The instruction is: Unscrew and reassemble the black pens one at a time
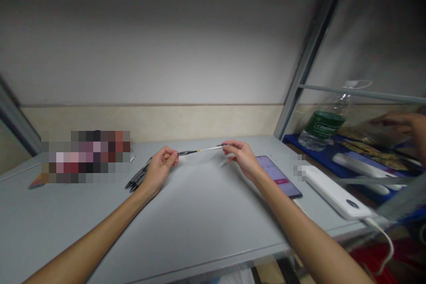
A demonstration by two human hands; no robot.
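Observation:
Above the grey table (206, 213), my left hand (161, 168) is closed on a dark pen part (188, 153) that points right. My right hand (241, 155) pinches the other end of a thin, pale rod (213, 148), which looks like a pen refill, with a dark piece at the fingertips. The rod spans the gap between both hands and meets the dark part's tip. Several dark pens (135, 181) lie on the table beside my left wrist, partly hidden by it. A phone (278, 176) with a lit screen lies beside my right forearm.
A white device (336, 193) with a cable lies at the table's right edge. Beyond a metal frame (293, 93) stand a green-labelled bottle (322, 124) and a blue surface (336, 168); another person's hand (399, 122) reaches in there. Blurred-out items (86, 155) sit at left.

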